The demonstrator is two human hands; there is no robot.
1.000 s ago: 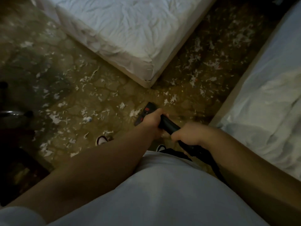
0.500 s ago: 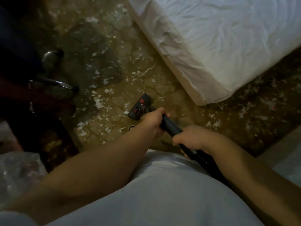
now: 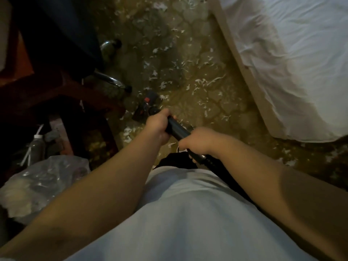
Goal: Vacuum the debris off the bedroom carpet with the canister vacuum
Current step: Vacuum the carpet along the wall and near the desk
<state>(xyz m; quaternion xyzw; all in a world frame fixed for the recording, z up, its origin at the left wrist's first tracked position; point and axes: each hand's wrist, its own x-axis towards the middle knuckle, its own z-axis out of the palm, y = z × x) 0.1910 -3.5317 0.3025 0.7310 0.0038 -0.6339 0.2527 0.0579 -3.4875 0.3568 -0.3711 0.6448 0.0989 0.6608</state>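
Head view: the vacuum wand point(image 3: 177, 129) runs up-left from the person's waist, with its floor head point(image 3: 146, 108) down on the carpet point(image 3: 216, 110), near a chrome chair leg point(image 3: 111, 80). From my seat I see the left hand point(image 3: 157, 127) wrapped round the tube further forward and the right hand point(image 3: 197, 142) clenched on it near the hose end. White debris point(image 3: 205, 82) (shredded bits, mostly) litters the carpet between the floor head and the bed point(image 3: 291, 63). A crinkly plastic bag point(image 3: 43, 181) sits far left.
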